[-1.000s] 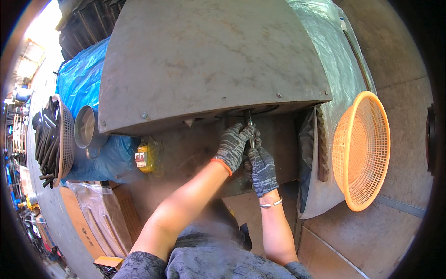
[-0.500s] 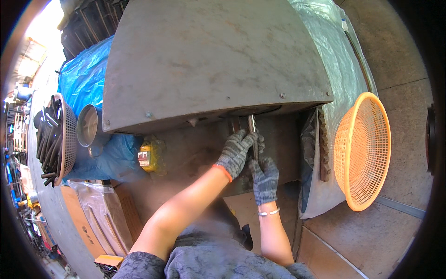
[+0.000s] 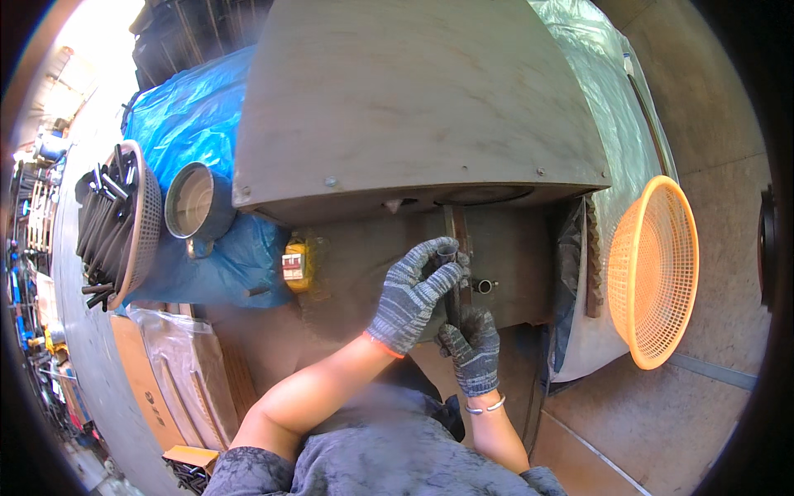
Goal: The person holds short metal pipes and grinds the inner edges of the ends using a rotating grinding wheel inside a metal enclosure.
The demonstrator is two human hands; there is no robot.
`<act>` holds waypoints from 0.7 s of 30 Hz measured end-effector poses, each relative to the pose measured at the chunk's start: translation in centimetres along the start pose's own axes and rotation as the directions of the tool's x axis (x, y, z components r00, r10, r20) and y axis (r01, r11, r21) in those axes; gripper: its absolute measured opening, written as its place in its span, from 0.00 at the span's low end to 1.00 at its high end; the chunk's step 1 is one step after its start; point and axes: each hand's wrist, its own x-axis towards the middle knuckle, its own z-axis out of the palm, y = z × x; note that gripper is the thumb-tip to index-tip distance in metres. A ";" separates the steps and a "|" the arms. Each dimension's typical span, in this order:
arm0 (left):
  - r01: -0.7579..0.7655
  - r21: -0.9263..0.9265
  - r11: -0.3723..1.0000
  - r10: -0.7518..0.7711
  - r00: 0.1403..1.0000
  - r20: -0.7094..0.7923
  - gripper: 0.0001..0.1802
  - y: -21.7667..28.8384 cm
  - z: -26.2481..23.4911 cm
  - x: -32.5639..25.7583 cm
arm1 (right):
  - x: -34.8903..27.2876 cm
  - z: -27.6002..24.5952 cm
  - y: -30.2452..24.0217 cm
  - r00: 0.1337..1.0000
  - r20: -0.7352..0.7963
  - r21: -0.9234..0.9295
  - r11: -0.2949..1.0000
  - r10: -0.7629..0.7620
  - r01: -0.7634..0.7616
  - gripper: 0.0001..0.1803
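Both my hands wear grey knitted gloves. My left hand (image 3: 418,293), with an orange cuff, is closed round the upper part of a dark metal tube (image 3: 452,307). The tube's round open end points up out of that fist. Lower down, my right hand (image 3: 471,351) has its fingers and thumb curled about the tube's lower end. Just beyond the hands, a metal bar (image 3: 457,227) runs under a big grey metal hood (image 3: 422,99). Beside my fingers a small round metal fitting (image 3: 484,287) sticks out.
An orange plastic basket (image 3: 637,281) stands at the right. On the left are a basket of black tubes (image 3: 107,223), a metal mug (image 3: 194,202) and a blue plastic sheet (image 3: 240,264). A yellow packet (image 3: 298,264) lies under the hood's edge. Cardboard (image 3: 145,380) stands lower left.
The tube has come away from under the hood toward me, its upper end now showing above my left hand. Both hands moved slightly nearer my body, and the view shifted.
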 end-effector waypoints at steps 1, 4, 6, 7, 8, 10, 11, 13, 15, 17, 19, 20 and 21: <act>-0.005 -0.006 1.000 0.005 1.000 0.000 0.18 0.5 -0.5 -0.4 | -0.3 0.5 -0.3 0.999 0.029 0.005 1.000 0.021 -0.021 0.10; -0.001 -0.047 0.999 0.002 1.000 0.013 0.17 1.6 -3.0 -1.6 | -1.2 2.8 -1.2 0.988 0.124 0.055 0.993 0.097 -0.104 0.09; -0.027 -0.085 0.996 0.028 1.000 0.005 0.17 3.0 -4.6 -2.4 | -1.6 4.5 -1.2 0.972 0.190 0.075 0.985 0.137 -0.154 0.10; -0.040 -0.104 0.994 0.041 0.999 -0.001 0.17 3.7 -5.5 -2.9 | -1.8 5.3 -1.1 0.963 0.224 0.073 0.982 0.152 -0.172 0.10; -0.058 -0.090 0.994 0.057 0.998 -0.012 0.17 4.2 -6.5 -3.3 | -1.9 6.3 -0.8 0.952 0.257 0.070 0.979 0.166 -0.190 0.10; -0.089 -0.062 0.994 0.087 0.995 -0.044 0.17 5.0 -8.7 -4.3 | -2.2 9.3 0.2 0.984 0.180 -0.002 1.000 -0.003 0.003 0.11; -0.100 -0.078 0.992 0.095 0.993 -0.062 0.17 5.7 -9.7 -4.8 | -2.5 10.5 0.4 0.984 0.178 -0.032 0.999 -0.021 0.027 0.12; -0.126 -0.109 0.986 0.115 0.988 -0.101 0.17 7.2 -11.3 -5.8 | -2.9 12.7 0.4 0.978 0.207 -0.081 0.997 0.010 0.007 0.12; -0.143 -0.063 0.988 0.133 0.981 -0.142 0.17 8.7 -13.0 -7.1 | -3.3 14.4 0.6 0.961 0.269 -0.101 0.994 0.062 -0.036 0.12; -0.157 -0.035 0.987 0.150 0.977 -0.150 0.17 9.9 -14.7 -8.1 | -3.6 15.9 1.3 0.940 0.335 -0.097 0.995 0.063 -0.032 0.13; -0.176 -0.058 0.983 0.165 0.973 -0.164 0.17 10.4 -16.5 -8.9 | -3.9 17.5 1.5 0.923 0.371 -0.087 0.994 0.098 -0.071 0.12; -0.181 -0.076 0.981 0.166 0.972 -0.168 0.17 10.6 -17.4 -9.2 | -4.0 18.2 1.6 0.914 0.388 -0.083 0.992 0.116 -0.091 0.12; -0.185 -0.094 0.978 0.167 0.971 -0.172 0.17 10.9 -18.1 -9.5 | -4.1 18.8 1.6 0.905 0.407 -0.093 0.991 0.122 -0.092 0.12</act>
